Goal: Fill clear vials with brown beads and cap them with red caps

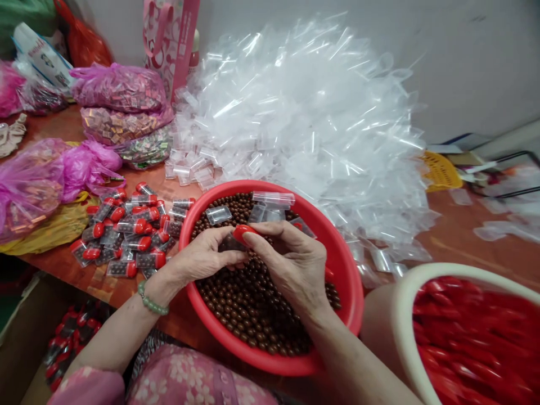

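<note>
Over a red basin (355, 281) of small round brown balls (253, 320), my two hands meet at one small container. My left hand (206, 253) is closed around its clear plastic body (231, 243), which looks dark with brown balls inside. At the container's end, my right hand (291, 259) pinches a glossy red cap (243, 232) between thumb and fingers. Whether the cap is fully seated I cannot tell. Several empty clear containers (274, 198) lie on the balls at the basin's far side.
Filled red-capped containers (135, 225) are piled left of the basin, with more in a box (25, 337) below. A large heap of clear containers (304, 124) stands behind. A cream tub (405, 304) of red caps is at right; pink bags (122, 90) sit far left.
</note>
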{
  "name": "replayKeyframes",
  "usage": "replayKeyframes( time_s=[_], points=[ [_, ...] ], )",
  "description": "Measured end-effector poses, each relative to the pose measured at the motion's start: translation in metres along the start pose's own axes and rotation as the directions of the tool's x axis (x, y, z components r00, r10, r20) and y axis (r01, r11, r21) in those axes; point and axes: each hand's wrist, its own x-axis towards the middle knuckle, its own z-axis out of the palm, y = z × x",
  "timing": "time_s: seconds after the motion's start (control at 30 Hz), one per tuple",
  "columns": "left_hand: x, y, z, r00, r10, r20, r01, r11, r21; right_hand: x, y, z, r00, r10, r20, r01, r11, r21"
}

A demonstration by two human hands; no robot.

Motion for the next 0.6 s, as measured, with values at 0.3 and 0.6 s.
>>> replayKeyframes(
  time_s=[0.3,0.6],
  points=[
    [0.0002,0.0006,-0.0012,1.000,-0.010,-0.021,0.010,1.000,0.019,-0.0034,0.0055,0.0060,0.999,-0.016,-0.040,0.017,1.000,0.013],
    [-0.0017,0.0013,0.0000,1.000,0.021,0.009,-0.021,0.999,0.024,-0.0008,0.0085,0.0084,0.998,-0.056,-0.014,0.056,0.998,-0.031]
  ],
)
